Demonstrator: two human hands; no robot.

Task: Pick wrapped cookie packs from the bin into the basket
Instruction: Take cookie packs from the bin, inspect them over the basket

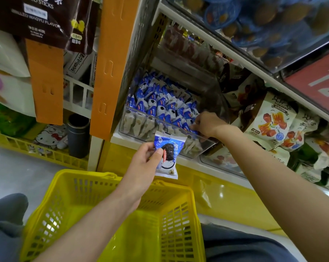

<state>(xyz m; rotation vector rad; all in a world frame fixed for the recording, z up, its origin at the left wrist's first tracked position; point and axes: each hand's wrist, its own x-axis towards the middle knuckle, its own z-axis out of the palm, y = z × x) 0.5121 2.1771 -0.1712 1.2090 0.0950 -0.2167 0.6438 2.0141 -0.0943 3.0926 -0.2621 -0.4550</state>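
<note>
A clear plastic bin [160, 122] on the low shelf is full of blue-and-white wrapped cookie packs [161, 103]. My left hand [143, 163] pinches one cookie pack [168, 154] by its left edge and holds it upright in front of the bin, above the far rim of the yellow basket [69, 201]. My right hand [207, 123] reaches over the bin's front wall at its right end, fingers curled down round a blue pack [186, 126] in the pile. The basket stands on the floor between my knees and shows no packs inside.
Bags of other snacks [271, 121] fill the shelf to the right of the bin. An orange upright [110, 65] stands left of it. A yellow crate [37, 146] with a dark cylinder [78, 135] sits on the floor at left. Another shelf overhangs above.
</note>
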